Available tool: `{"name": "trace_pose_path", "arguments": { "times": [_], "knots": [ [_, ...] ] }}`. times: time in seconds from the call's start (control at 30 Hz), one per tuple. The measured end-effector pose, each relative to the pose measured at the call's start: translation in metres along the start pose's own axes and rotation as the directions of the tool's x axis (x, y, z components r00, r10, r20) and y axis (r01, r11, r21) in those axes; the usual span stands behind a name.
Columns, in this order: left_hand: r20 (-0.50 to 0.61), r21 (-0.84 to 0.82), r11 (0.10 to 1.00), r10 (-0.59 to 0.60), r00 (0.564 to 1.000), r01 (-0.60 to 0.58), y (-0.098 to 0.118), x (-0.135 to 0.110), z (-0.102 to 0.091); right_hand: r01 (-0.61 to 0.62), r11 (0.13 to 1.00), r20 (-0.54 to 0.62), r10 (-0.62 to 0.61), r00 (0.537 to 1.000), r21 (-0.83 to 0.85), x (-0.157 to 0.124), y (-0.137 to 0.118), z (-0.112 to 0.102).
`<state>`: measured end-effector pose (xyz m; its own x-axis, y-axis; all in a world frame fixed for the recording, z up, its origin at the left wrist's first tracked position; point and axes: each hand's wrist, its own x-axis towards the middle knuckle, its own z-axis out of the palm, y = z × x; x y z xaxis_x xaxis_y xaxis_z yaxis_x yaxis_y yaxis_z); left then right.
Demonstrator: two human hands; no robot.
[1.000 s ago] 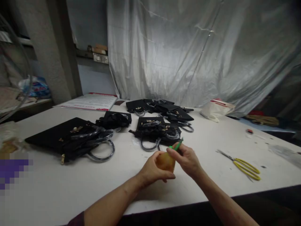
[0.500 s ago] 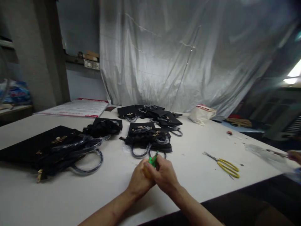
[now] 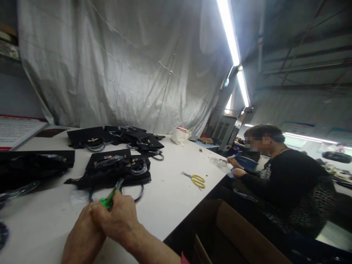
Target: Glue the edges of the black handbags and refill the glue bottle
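Note:
My two hands are pressed together low over the white table (image 3: 170,198), near its front edge. My right hand (image 3: 118,220) is closed on a small green-handled tool (image 3: 108,200) whose tip points up and away. Under and left of it, my left hand (image 3: 82,238) is curled shut. The yellow-brown round fruit it held a moment ago is hidden by the fingers. Just beyond the hands lies a black handbag (image 3: 118,167) with plastic-wrapped handles.
More black handbags lie at the back (image 3: 90,135) and left (image 3: 33,165). Yellow scissors (image 3: 196,179) and a white bag (image 3: 180,135) sit to the right. A seated person in black (image 3: 288,179) works at the table's right end. A cardboard box (image 3: 242,238) stands below.
The view has swung right and up, which brings the seated person and ceiling lights into view. My hands stay together, and the fruit seen before is now covered.

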<state>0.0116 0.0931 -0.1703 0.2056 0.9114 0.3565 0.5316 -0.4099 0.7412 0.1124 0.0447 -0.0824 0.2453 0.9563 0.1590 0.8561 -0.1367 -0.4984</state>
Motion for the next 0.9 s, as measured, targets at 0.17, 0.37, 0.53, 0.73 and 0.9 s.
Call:
{"name": "trace_pose_path", "arguments": {
  "times": [0.17,0.37,0.53,0.73,0.9],
  "knots": [
    [0.166,-0.058,0.991,-0.112,0.980,0.124,0.016,-0.006,-0.010,0.089,0.996,0.035,-0.088,0.995,-0.017,-0.001,0.006,-0.009],
    [0.297,-0.286,0.955,0.008,0.955,0.081,0.035,-0.012,-0.012,0.131,0.989,0.041,-0.128,0.991,-0.075,-0.008,0.019,-0.022],
    [0.314,-0.388,0.914,0.008,0.949,0.121,0.039,-0.015,-0.014,0.194,0.978,0.051,-0.191,0.980,-0.075,-0.007,0.024,-0.027],
    [0.361,-0.421,0.889,-0.020,0.932,0.182,0.034,-0.015,-0.005,0.263,0.965,0.073,-0.262,0.962,0.002,-0.009,0.030,-0.033],
    [0.549,-0.452,0.850,0.026,0.835,0.271,0.035,-0.021,-0.005,0.388,0.908,0.225,-0.415,0.882,0.157,-0.009,0.039,-0.050]
  ]
}}
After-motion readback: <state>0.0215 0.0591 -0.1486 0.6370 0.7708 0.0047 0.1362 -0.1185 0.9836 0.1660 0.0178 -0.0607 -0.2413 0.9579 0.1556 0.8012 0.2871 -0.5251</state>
